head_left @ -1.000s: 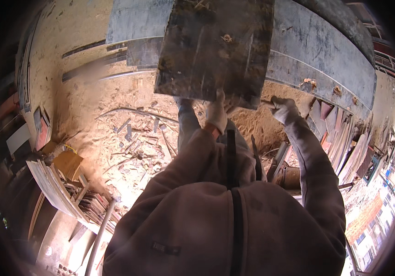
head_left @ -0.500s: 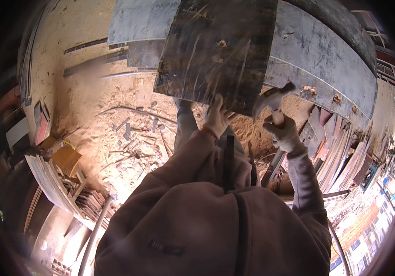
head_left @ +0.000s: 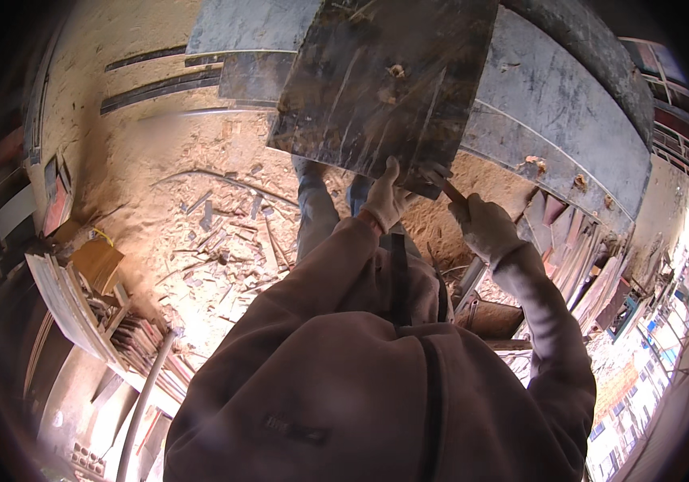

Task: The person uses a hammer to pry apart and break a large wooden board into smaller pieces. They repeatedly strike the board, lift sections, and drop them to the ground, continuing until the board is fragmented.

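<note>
A dark, scuffed board (head_left: 377, 96) slants away from me over larger grey sheets. My left hand (head_left: 385, 199), in a pale work glove, grips its near edge; the thumb lies on top and the other fingers are partly hidden. To the right, my gloved right hand (head_left: 487, 229) is closed around the handle of a claw hammer (head_left: 455, 192). The hammer's head is down at the board's near right corner, close to my left hand; whether it touches the board, I cannot tell.
Grey sheets (head_left: 553, 120) with torn spots lie behind the board. Wood scraps (head_left: 220, 241) litter the sandy floor at left. Stacked boards (head_left: 79, 309) stand at the lower left beside a pole (head_left: 148, 394); more wood strips (head_left: 593, 265) lean at the right.
My right hand has brought the hammer down and left, from raised beside the board to its near corner. My left hand keeps its hold on the edge. The view has shifted slightly.
</note>
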Available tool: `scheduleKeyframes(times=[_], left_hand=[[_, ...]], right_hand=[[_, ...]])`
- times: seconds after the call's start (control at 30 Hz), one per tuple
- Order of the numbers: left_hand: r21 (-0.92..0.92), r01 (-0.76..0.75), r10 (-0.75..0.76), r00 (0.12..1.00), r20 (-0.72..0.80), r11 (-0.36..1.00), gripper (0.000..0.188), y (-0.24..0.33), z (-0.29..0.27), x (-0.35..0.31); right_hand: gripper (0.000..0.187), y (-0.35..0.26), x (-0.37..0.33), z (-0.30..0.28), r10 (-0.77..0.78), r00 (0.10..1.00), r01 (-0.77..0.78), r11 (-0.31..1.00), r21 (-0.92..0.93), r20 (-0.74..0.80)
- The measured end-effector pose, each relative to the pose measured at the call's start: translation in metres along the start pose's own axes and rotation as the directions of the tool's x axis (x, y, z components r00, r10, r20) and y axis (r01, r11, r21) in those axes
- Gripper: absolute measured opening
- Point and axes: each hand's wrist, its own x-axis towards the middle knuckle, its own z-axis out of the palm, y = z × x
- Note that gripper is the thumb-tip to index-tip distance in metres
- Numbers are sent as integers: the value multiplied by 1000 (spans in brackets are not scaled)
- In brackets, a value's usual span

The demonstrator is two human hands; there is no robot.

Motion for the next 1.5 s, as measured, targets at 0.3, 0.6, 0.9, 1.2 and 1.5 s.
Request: scheduleKeyframes(times=[0.3, 0.6, 0.9, 1.2, 1.5], left_hand=[[70, -3, 13, 990, -139, 998, 89, -7, -8, 7], [87, 25, -14, 992, -127, 996, 84, -8, -12, -2], [14, 68, -65, 983, -174, 998, 85, -7, -18, -3], [122, 76, -52, 980, -192, 990, 81, -7, 8, -18], [187, 97, -81, 992, -93, 978, 76, 11, 18, -16]], right_hand=[[43, -15, -9, -7, 124, 992, -127, 982, 137, 27], [39, -2, -16, 20, 250, 952, -176, 919, 354, -177], [26, -5, -38, 43, 223, 935, -81, 891, 446, -275], [40, 17, -56, 84, 199, 954, -52, 848, 528, -225], [32, 10, -38, 122, 340, 918, -214, 856, 471, -202]])
